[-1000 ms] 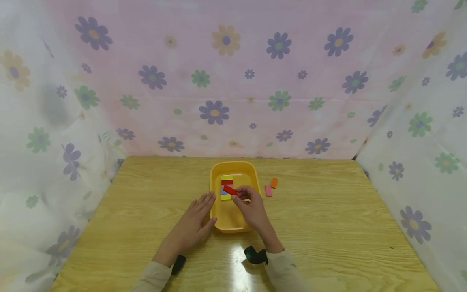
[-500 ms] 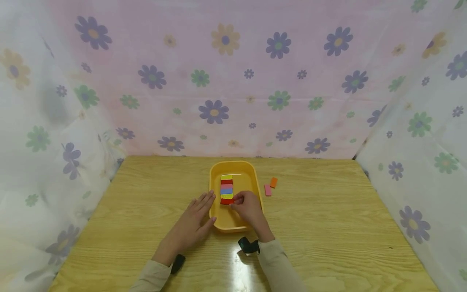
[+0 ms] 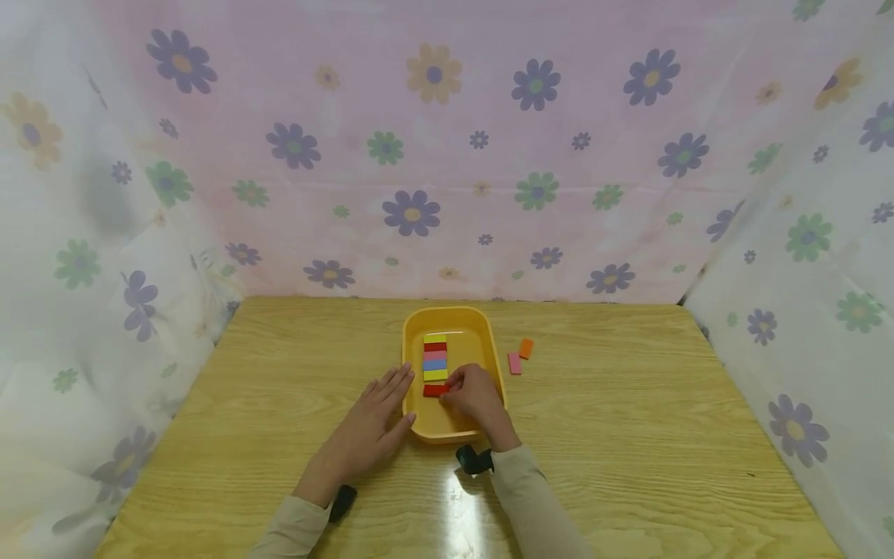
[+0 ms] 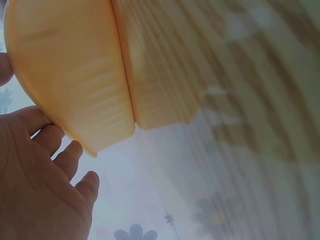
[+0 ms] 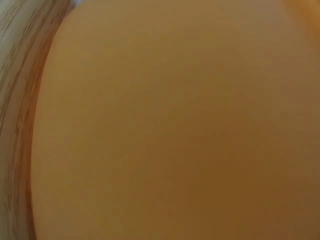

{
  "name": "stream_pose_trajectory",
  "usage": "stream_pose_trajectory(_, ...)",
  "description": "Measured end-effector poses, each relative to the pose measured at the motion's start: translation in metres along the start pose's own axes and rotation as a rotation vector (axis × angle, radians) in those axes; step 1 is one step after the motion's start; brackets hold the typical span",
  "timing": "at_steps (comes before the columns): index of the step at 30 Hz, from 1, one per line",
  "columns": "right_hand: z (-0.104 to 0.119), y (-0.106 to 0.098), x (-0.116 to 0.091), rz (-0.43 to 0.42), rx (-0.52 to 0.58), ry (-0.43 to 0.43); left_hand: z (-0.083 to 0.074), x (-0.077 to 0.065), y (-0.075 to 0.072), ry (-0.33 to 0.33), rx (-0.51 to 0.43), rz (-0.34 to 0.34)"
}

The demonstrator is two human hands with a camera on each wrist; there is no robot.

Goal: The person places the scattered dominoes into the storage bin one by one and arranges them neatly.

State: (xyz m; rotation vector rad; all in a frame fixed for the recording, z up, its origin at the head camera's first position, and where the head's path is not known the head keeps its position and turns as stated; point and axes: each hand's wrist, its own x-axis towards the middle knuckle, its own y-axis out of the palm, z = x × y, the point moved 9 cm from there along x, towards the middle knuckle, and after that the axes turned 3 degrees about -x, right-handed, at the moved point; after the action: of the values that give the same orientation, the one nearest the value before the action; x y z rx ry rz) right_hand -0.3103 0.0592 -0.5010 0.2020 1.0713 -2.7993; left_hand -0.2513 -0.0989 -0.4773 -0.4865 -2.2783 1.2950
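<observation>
Head view, right hand (image 3: 478, 396): pinching a flat red rectangular block (image 3: 434, 390) by its right end.
Red block: sitting inside a yellow-orange, round-cornered plastic tray (image 3: 471, 341), just nearer the person than a row of five flat rectangular blocks (image 3: 434, 355) — yellow, red, pink, blue, yellow.
Left hand (image 3: 366, 435): released, extended fingers touching the tray's left rim.
Wood-grain table (image 3: 628, 404): bearing a flat pink block (image 3: 514, 363) and flat orange block (image 3: 527, 348) — both lying right of the tray.

Smooth plastic tray (image 3: 471, 345), glossy wood-grain table (image 3: 628, 404)
</observation>
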Motion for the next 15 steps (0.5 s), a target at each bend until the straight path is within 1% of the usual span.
stream_pose_trajectory(6,0.0006,-0.0007,0.0007,0.004,0.002,0.005,0.0004,0.0001,0.0005,-0.007,-0.013,0.004)
stream_pose_trajectory(9,0.0014,-0.0016,0.0003,0.001,-0.002,0.01,0.0007,0.0003,0.0014,-0.009,-0.005,0.003)
stream_pose_trajectory(15,0.0008,-0.0003,0.0022,-0.016,-0.033,-0.001,0.0004,0.0004,0.0013,-0.016,-0.009,0.006)
